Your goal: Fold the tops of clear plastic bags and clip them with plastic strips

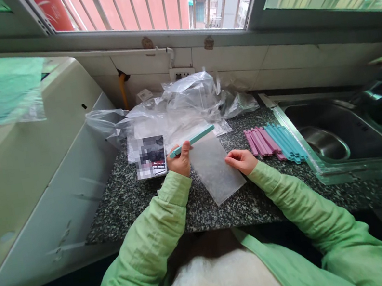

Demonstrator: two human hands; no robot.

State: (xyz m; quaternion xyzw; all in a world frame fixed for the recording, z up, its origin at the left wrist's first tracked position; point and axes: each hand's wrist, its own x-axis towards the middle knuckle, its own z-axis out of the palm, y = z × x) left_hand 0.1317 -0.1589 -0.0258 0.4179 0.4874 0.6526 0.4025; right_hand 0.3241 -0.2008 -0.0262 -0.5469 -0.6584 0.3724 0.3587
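In the head view, your left hand [180,160] sits just left of centre, fingers clenched around a teal sealing stick [192,140] that slants up toward the right. Your right hand [241,160], fingers curled, presses on the right edge of a clear plastic bag [215,170] lying flat on the speckled counter [143,204] mid-frame; whether it pinches the bag, you cannot tell. Right of it lie pink and teal sticks [274,141] in a row beside the sink [336,138]. Crumpled plastic wrap [177,104] heaps behind, and a phone [150,157] lies just left of your left hand.
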